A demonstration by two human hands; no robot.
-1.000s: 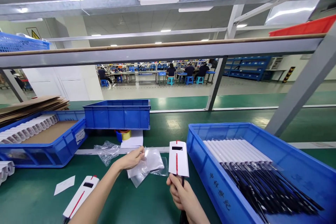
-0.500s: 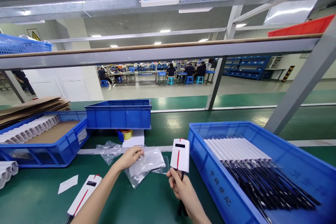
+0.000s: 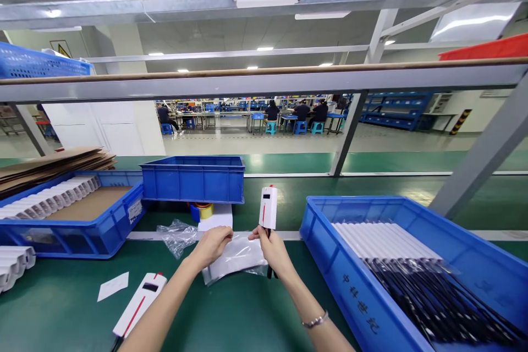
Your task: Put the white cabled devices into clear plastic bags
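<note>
Our right hand (image 3: 270,250) holds a flat white device with a red stripe and dark window (image 3: 268,208) upright by its black cable, thumb and fingers closed on it, left of the blue plastic bin of bagged devices (image 3: 355,280). Our left hand (image 3: 214,245), fingers curled, is at the clear plastic bags (image 3: 237,256); we cannot tell whether it grips them.

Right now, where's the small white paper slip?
In the head view, the white paper slip lies on the green tabletop at left, just beyond the white device with the red stripe.
</note>
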